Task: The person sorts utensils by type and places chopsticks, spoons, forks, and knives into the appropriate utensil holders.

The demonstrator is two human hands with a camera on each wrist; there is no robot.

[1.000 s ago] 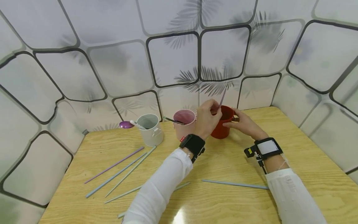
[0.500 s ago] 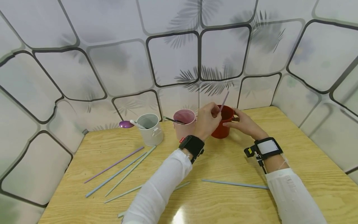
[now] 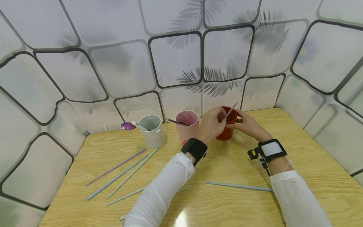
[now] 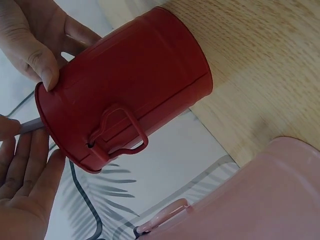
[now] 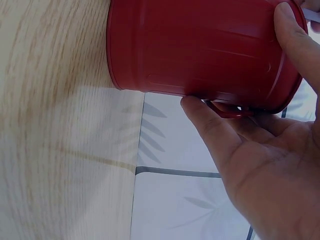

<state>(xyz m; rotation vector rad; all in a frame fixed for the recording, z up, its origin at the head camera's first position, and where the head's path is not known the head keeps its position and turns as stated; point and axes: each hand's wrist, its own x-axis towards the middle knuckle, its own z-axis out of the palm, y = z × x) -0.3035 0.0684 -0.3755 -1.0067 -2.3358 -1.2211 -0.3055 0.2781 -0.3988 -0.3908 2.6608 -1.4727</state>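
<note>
At the back right of the table stands a red bucket (image 3: 224,134). My right hand (image 3: 249,126) holds it from the right, with the thumb near the rim and the other fingers round the far side. Between the thumb and fingers of my left hand (image 3: 212,124), a thin purple stick (image 3: 232,109) is pinched at the bucket's mouth, leaning to the right. In the left wrist view the stick (image 4: 31,126) crosses the rim, and its far part is hidden by the bucket wall. A red loop handle (image 4: 122,132) sticks out on the bucket's side.
Left of my left hand are a pink bucket (image 3: 185,130) holding a dark pencil-like stick and a white bucket (image 3: 153,138) with a purple spoon (image 3: 128,126) leaning out. Several coloured sticks lie front left; a blue stick (image 3: 238,186) lies front right. A patterned wall stands behind.
My left hand has moved slightly right and tilted the purple stick's upper end down and to the right. The right hand and red bucket have barely moved.
</note>
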